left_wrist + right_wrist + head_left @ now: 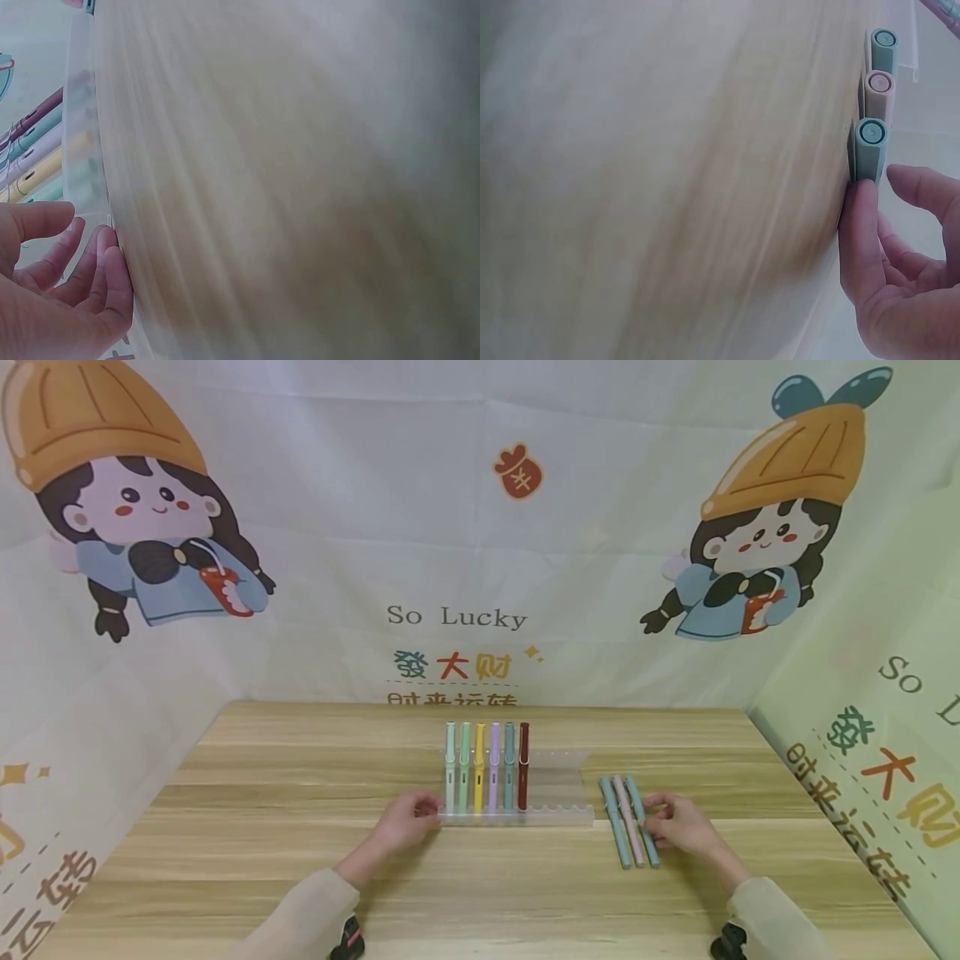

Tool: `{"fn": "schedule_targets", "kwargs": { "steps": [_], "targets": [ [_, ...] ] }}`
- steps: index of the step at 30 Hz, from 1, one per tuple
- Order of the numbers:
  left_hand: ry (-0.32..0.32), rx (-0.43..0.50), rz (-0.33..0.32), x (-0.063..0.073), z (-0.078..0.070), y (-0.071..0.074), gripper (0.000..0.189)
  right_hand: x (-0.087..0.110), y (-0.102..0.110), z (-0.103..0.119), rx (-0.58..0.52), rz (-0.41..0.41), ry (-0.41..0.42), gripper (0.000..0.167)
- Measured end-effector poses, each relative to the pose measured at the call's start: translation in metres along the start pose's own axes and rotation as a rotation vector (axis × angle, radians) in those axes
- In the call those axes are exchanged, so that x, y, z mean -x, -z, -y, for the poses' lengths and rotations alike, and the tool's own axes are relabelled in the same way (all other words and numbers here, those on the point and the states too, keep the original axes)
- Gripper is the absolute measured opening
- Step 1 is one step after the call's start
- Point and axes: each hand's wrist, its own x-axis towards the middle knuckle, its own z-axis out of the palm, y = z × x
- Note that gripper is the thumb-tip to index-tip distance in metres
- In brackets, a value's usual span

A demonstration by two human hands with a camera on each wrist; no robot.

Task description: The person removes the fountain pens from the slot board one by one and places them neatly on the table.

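The fingers (864,217) of the right hand (681,823) are parted and loosely bent: one touches the outer side of a teal capped pen (637,802), another stands just off it, so no firm pinch shows. That pen lies right of centre in the head view, the rightmost of three side by side on the wood-grain table (300,793); a pale pink pen (628,822) lies in the middle and a second teal one (615,823) on the left.

The left hand (407,821), near the lower middle of the head view, has its fingers curved, thumb apart, fingertips against the left end of a clear plastic pen rack (555,817). Whether they press hard I cannot tell.

Six capped pens fill the rack's left part, clips facing up: pale mint (450,768), light green (465,768), yellow (479,768), lilac (494,768), blue-grey (509,768) and dark red (523,768). Scalloped notches run on rightward from the dark red.

The step in hand looks like taking up the rightmost loose pen while the rack is steadied. The next move would call for closing thumb and finger across its barrel without nudging the pink neighbour, then lining it up with a notch.
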Motion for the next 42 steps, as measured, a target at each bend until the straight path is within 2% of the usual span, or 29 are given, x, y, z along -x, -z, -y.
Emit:
{"fn": "schedule_targets", "kwargs": {
  "steps": [7,16,21,30,36,42],
  "targets": [
    [0.001,0.001,-0.011,-0.001,-0.001,-0.001,0.015,-0.003,0.001,0.002,-0.008,-0.047,0.003,0.032],
    [-0.004,-0.007,-0.006,-0.001,-0.001,-0.001,0.014,-0.004,-0.005,0.023,0.135,-0.152,0.113,0.029],
    [-0.004,-0.004,-0.005,0.000,-0.001,-0.001,0.014,-0.007,-0.014,0.032,0.094,-0.144,0.142,0.027],
    [-0.012,-0.004,0.001,0.001,-0.001,0.000,0.015,-0.014,-0.041,0.043,-0.043,-0.094,0.207,0.027],
    [-0.013,-0.008,-0.005,0.000,0.000,0.000,0.015,-0.017,-0.061,0.052,-0.098,-0.105,0.226,0.028],
    [-0.019,-0.013,0.001,0.000,0.001,0.000,0.014,-0.022,-0.081,0.059,-0.075,-0.154,0.249,0.026]
  ]
}}
